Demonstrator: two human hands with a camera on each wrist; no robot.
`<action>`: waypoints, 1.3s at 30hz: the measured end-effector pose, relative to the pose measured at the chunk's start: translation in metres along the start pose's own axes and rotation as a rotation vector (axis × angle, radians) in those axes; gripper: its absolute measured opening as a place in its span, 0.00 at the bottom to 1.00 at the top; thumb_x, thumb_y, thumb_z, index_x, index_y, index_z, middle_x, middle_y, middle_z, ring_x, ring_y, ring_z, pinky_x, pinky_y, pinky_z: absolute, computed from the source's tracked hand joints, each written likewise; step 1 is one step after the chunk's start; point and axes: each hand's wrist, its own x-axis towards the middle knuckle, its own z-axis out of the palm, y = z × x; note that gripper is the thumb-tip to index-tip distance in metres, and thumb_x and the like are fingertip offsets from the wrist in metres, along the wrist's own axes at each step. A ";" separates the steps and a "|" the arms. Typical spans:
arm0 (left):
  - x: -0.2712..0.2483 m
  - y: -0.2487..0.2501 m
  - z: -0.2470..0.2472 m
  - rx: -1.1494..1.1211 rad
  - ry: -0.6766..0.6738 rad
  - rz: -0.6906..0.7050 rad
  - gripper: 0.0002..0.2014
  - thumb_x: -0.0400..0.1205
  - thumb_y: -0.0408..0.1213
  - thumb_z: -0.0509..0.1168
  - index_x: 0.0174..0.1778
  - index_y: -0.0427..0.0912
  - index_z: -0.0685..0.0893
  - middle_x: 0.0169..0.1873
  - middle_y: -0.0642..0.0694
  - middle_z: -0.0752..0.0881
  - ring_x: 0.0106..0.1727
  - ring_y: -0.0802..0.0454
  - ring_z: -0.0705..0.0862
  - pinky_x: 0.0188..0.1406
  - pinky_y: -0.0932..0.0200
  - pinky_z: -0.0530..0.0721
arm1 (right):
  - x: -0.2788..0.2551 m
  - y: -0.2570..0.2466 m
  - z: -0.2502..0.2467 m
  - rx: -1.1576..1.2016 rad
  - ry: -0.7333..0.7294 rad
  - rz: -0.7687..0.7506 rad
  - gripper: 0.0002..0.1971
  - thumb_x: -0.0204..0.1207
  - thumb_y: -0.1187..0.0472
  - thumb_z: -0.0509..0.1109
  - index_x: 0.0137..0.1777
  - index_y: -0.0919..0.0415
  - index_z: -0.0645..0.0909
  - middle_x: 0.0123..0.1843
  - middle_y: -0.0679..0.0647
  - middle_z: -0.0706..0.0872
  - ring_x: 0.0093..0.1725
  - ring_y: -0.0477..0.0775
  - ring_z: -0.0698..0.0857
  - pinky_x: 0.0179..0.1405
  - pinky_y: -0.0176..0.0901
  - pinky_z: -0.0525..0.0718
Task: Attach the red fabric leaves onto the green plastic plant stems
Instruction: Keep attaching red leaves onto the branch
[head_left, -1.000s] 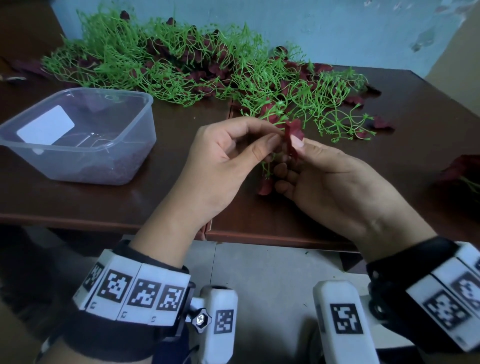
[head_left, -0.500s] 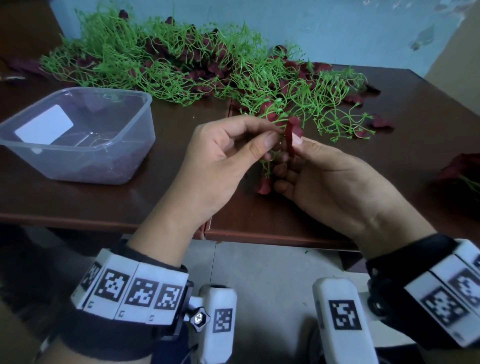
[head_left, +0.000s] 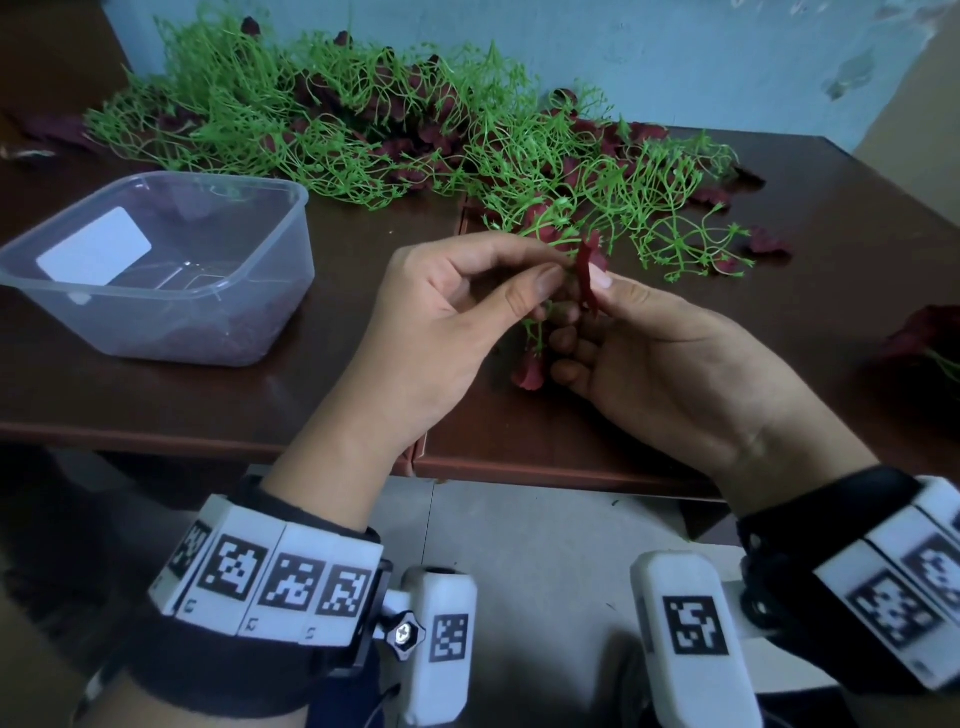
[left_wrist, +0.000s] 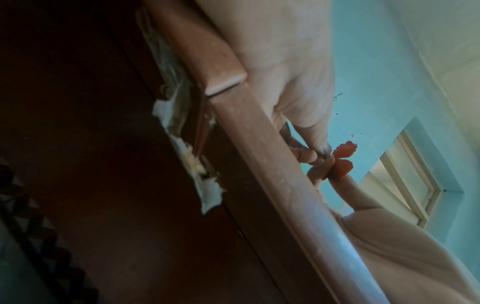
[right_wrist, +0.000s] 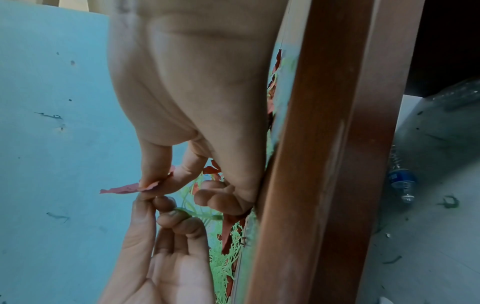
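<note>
A dark brown wooden surface (head_left: 831, 322) lies under both hands, its near edge just below the wrists. Beyond the fingertips, against a pale blue wall (head_left: 675, 57), sprawls one large tangled heap of thin green plastic plant stems (head_left: 395, 135), with dark red fabric leaves mixed through it, too many and too tangled to count. To the left of the left hand stands one clear, square plastic tub (head_left: 156, 270) bearing a white label; between the tub and the left hand is a strip of bare surface.

The left hand (head_left: 441, 332) is curled, its thumb and forefinger pinching a single green stem sprig (head_left: 550, 239) that trails out of the heap. The right hand (head_left: 670, 358) meets it fingertip to fingertip, thumb and forefinger pinching one dark red fabric leaf (head_left: 586, 275) held upright on edge against the sprig's tip; its other fingers are curled under. A second red leaf (head_left: 530, 371) hangs below, between the two hands, just above the surface. A few loose red leaves lie to the right of the right hand, near the surface's far right edge.
</note>
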 end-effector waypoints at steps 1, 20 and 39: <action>0.000 0.000 0.000 0.004 0.002 0.000 0.10 0.81 0.25 0.73 0.50 0.47 0.90 0.39 0.57 0.92 0.42 0.62 0.88 0.47 0.65 0.84 | 0.000 0.000 -0.001 0.002 -0.008 0.000 0.09 0.74 0.55 0.68 0.48 0.58 0.86 0.38 0.50 0.86 0.39 0.47 0.77 0.42 0.40 0.75; -0.001 0.004 0.001 0.023 -0.038 -0.004 0.10 0.81 0.25 0.73 0.48 0.47 0.90 0.37 0.59 0.91 0.38 0.60 0.86 0.44 0.66 0.84 | 0.001 -0.004 -0.002 0.086 -0.066 0.077 0.17 0.75 0.58 0.60 0.33 0.56 0.89 0.41 0.55 0.85 0.42 0.50 0.77 0.46 0.44 0.73; 0.000 -0.003 -0.002 0.106 -0.031 0.006 0.07 0.81 0.26 0.73 0.53 0.39 0.91 0.38 0.49 0.91 0.41 0.60 0.86 0.46 0.65 0.82 | -0.001 -0.003 0.000 -0.036 0.057 0.023 0.09 0.70 0.59 0.69 0.47 0.60 0.86 0.40 0.53 0.86 0.40 0.48 0.79 0.45 0.42 0.75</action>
